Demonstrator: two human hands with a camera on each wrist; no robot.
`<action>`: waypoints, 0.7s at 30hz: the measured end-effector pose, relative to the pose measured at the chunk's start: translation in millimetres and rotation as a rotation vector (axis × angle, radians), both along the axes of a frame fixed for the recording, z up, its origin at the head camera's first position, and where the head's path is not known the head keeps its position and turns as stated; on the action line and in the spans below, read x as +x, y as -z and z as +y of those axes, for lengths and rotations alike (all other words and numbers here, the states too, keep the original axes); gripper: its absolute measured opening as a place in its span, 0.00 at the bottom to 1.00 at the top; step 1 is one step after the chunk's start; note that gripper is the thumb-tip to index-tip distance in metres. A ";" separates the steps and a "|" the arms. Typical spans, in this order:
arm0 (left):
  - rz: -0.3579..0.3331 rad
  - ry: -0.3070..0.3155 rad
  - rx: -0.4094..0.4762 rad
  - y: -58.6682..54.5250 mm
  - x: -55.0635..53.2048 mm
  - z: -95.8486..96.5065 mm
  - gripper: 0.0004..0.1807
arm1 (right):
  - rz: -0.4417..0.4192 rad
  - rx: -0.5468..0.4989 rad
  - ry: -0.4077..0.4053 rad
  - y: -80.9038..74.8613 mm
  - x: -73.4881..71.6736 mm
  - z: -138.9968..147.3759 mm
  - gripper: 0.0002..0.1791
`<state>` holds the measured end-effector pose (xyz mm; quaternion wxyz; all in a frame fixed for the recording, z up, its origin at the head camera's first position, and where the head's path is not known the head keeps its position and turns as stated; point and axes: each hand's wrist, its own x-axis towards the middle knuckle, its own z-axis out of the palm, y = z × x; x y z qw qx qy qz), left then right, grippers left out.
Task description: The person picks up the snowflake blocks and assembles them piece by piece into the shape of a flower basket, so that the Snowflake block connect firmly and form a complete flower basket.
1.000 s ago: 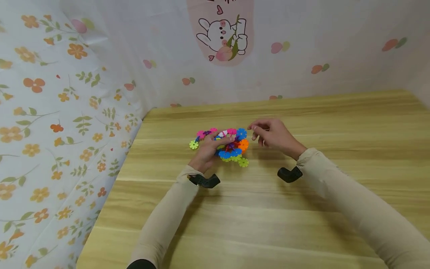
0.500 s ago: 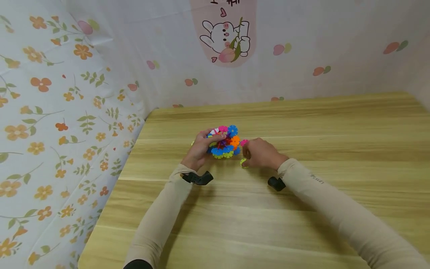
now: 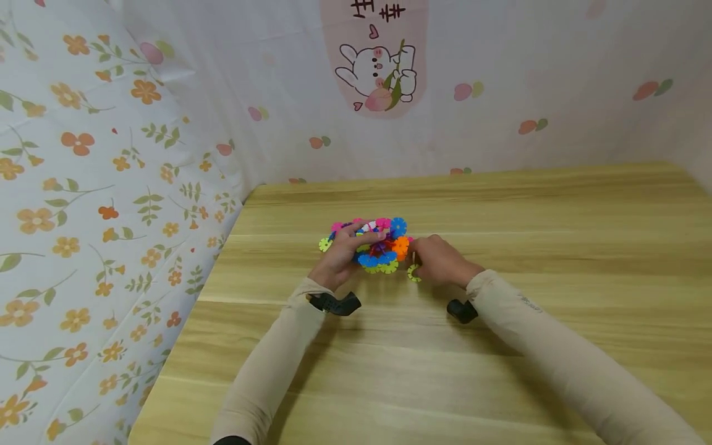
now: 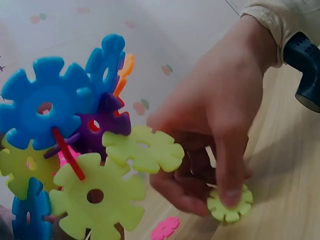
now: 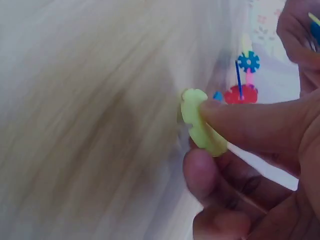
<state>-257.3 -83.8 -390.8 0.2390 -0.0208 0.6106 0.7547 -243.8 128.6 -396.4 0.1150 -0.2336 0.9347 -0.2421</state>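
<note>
A cluster of interlocked flower-shaped plastic discs (image 3: 400, 247) in blue, orange, pink, purple and yellow-green is gripped by my left hand (image 3: 339, 256), thumb across its top. Just right of it, my right hand (image 3: 442, 261) pinches a single yellow-green notched disc (image 5: 196, 122) between thumb and fingers. In the left wrist view this small disc (image 4: 245, 206) shows under the thumb, lower than the cluster's yellow-green discs (image 4: 97, 197). The left hand's fingers are mostly hidden beneath the cluster.
A loose pink disc (image 4: 165, 228) lies by the right hand on the wood-grain table (image 3: 445, 371). Several linked discs, among them a red disc (image 5: 242, 95), extend left of the left hand. A printed cloth (image 3: 500, 74) hangs behind the table, and floral fabric (image 3: 105, 272) borders its left side.
My right hand has come down and toward me from beyond the cluster's right side and taken hold of the yellow-green disc. The left hand shifted left with the cluster, then back right.
</note>
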 end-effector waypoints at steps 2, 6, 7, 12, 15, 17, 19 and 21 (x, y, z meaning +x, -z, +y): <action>0.000 0.016 -0.002 0.7 0.7 0.0 0.40 | 0.004 -0.042 -0.001 -1.5 -1.2 6.6 0.05; 0.028 0.077 0.003 3.2 2.0 -0.7 0.33 | 0.013 -0.138 0.020 -10.8 -5.4 21.0 0.05; 0.037 0.093 0.007 3.6 2.9 -0.8 0.31 | 0.008 -0.162 0.032 -14.9 -6.3 24.2 0.04; 0.065 0.192 0.072 5.8 6.7 1.3 0.26 | -0.033 -0.282 0.094 -43.3 -7.9 36.0 0.04; 0.084 0.266 0.109 5.7 7.9 5.5 0.27 | -0.043 -0.335 0.102 -61.4 -7.0 37.6 0.05; 0.095 0.301 0.123 5.6 8.0 9.0 0.28 | -0.025 -0.358 0.097 -70.7 -6.6 36.5 0.06; 0.101 0.328 0.131 4.9 7.9 12.9 0.28 | 0.011 -0.373 0.090 -77.4 -5.4 34.5 0.06; 0.100 0.346 0.136 4.4 7.5 16.6 0.26 | 0.050 -0.373 0.081 -81.5 -4.0 32.5 0.06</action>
